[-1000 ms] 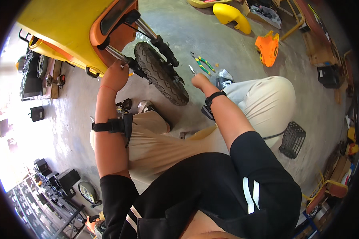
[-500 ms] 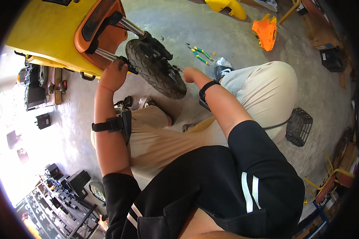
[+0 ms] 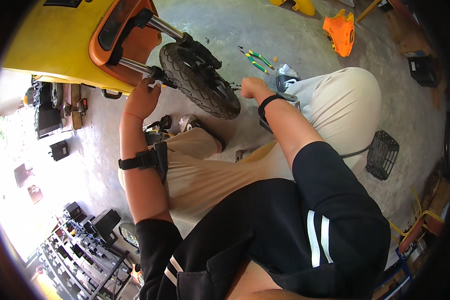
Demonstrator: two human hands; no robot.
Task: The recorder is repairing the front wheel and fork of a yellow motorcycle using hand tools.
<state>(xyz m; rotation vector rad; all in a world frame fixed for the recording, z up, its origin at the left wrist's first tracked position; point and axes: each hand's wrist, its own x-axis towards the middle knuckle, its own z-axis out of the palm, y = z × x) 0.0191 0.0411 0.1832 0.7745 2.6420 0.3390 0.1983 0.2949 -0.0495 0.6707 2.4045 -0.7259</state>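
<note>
The yellow and orange front body (image 3: 50, 42) of a small vehicle lies on its side at the upper left. Its front fork (image 3: 167, 27) has two silver tubes and holds a black knobby wheel (image 3: 187, 82). My left hand (image 3: 142, 100) curls its fingers at the nearer fork leg, just above its black lower part. My right hand (image 3: 255, 88) is closed beside the wheel's hub. A small dark piece shows between that fist and the hub, too small to name. Past the right hand, green and yellow pliers (image 3: 254, 60) lie on the floor.
An orange plastic cover (image 3: 341, 32) and a yellow fender (image 3: 297, 5) lie on the far floor. A black basket (image 3: 382, 155) stands right of my knee. Black boxes (image 3: 422, 71) are at the right edge; a rack of parts (image 3: 80, 255) stands lower left.
The view has shifted a little, so the floor things sit farther right. My left hand has slipped slightly lower on the fork leg. My right hand stays closed near the hub.
</note>
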